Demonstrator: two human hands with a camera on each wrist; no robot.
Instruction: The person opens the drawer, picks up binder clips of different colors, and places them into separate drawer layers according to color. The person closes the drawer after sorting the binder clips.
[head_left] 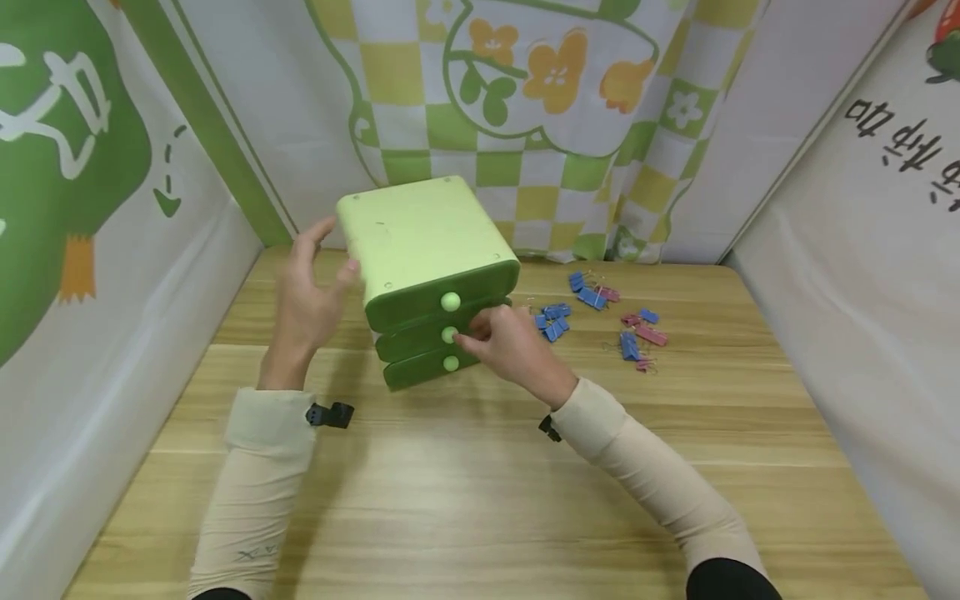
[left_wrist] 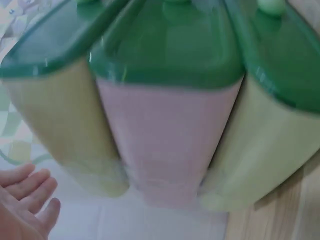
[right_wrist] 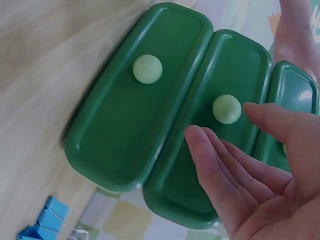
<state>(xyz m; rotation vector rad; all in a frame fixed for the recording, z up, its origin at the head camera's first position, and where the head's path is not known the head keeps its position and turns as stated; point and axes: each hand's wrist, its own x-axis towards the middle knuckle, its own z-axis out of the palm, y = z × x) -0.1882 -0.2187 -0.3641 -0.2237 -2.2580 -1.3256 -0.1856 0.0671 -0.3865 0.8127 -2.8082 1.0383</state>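
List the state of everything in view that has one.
Top drawer: shut
Middle drawer: shut
Bottom drawer: shut
Cabinet: upright
Binder clips: loose on the table
Left hand: fingers loose, holding nothing
Right hand: at the middle knob, not gripping it

Strewn at right with blue and pink binder clips (head_left: pixel 592 298) on a wood-grain tabletop (head_left: pixel 450 500); hung at far side with a checkered floral curtain (head_left: pixel 495 175).

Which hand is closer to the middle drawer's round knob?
The right. The right hand is right up close to the middle knob; the left hand is farther off, beside the left side of the drawer unit.
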